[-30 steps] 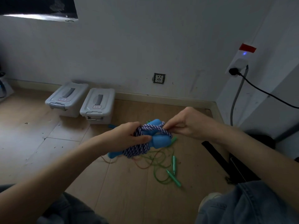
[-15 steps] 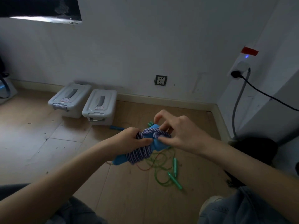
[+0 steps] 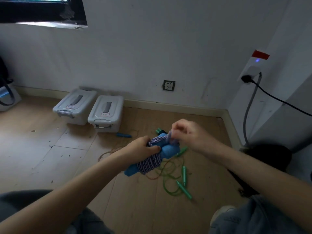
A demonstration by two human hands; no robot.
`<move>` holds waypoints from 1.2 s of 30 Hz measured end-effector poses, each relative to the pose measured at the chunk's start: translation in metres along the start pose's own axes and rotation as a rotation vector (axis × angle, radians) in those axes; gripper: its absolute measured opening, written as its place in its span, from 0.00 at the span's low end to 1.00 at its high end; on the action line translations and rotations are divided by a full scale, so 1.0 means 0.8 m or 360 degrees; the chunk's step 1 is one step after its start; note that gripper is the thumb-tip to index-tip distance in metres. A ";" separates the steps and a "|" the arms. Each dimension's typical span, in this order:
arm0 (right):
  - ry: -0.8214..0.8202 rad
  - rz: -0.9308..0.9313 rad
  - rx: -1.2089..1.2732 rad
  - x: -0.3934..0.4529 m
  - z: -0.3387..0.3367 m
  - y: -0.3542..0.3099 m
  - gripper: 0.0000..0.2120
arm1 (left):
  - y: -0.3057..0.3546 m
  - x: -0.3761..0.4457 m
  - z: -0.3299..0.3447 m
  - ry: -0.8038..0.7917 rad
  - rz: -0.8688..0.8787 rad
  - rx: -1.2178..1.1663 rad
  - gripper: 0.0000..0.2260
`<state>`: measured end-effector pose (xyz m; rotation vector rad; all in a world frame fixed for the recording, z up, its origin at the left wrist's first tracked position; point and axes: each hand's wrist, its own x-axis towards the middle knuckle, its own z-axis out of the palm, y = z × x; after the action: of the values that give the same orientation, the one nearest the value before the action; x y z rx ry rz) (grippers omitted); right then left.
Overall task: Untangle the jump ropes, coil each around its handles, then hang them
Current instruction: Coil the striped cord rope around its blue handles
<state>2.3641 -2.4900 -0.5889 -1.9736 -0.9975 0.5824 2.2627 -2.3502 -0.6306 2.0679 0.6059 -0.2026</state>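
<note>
The left hand (image 3: 141,147) grips a blue-handled jump rope (image 3: 152,159), its purple-and-white cord wound round the handles. The right hand (image 3: 187,134) pinches a loop of that cord just above the bundle. Under them, on the wooden floor (image 3: 50,157), lies a green jump rope (image 3: 181,181) in loose coils. Two grey lidded storage boxes (image 3: 105,114) stand side by side against the far wall's skirting.

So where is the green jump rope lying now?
In the head view, the green jump rope lies loose on the wooden floor, right of centre, below and behind the blue-handled rope bundle.
</note>
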 end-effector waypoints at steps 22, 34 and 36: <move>0.0567 0.0692 0.0701 0.040 -0.063 0.024 0.17 | 0.083 -0.012 0.018 0.0466 0.0565 0.0086 0.16; 0.0272 0.0592 0.1436 0.036 -0.007 0.062 0.06 | 0.023 0.034 -0.055 0.0400 0.0413 0.0636 0.07; 0.0060 0.0555 0.0924 0.044 0.000 0.073 0.03 | -0.004 0.049 -0.057 0.0302 0.0283 0.0713 0.13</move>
<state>2.4094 -2.4814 -0.6394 -1.6223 -0.3887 0.9064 2.2909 -2.2977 -0.6225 2.5823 0.5185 -0.0383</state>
